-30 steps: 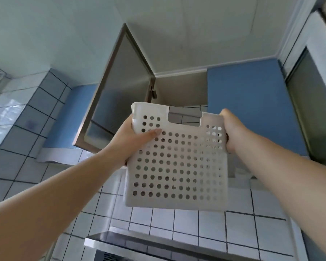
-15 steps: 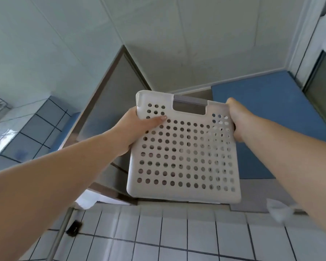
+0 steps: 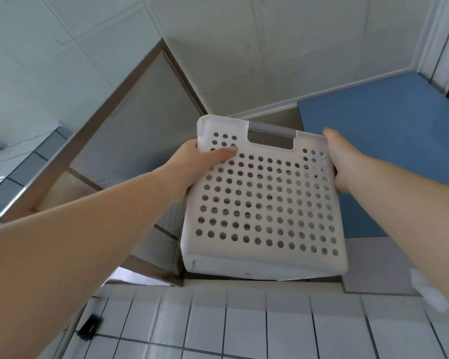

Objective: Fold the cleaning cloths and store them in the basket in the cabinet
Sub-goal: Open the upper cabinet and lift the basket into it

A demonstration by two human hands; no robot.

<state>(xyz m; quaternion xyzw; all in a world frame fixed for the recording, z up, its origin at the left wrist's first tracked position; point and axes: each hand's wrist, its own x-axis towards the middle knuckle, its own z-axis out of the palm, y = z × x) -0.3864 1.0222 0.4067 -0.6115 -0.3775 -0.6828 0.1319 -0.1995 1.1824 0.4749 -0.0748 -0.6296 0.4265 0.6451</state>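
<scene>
Lighting: bright, even daylight, strongest toward 9 o'clock, where the wall tiles (image 3: 3, 161) glare pale. Shadows: soft, beneath the basket (image 3: 263, 200). Focus: centre sharp; forearms at 4 and 8 o'clock blurred. Distortion: wide-angle bending of straight lines toward every edge.

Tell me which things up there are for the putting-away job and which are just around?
For the job:
- white plastic basket with round holes
- left hand and right hand, gripping its two sides
- open cabinet door with a frosted panel

Just around:
- blue cabinet front
- white tiled wall
- small black object on a metal pole
</scene>
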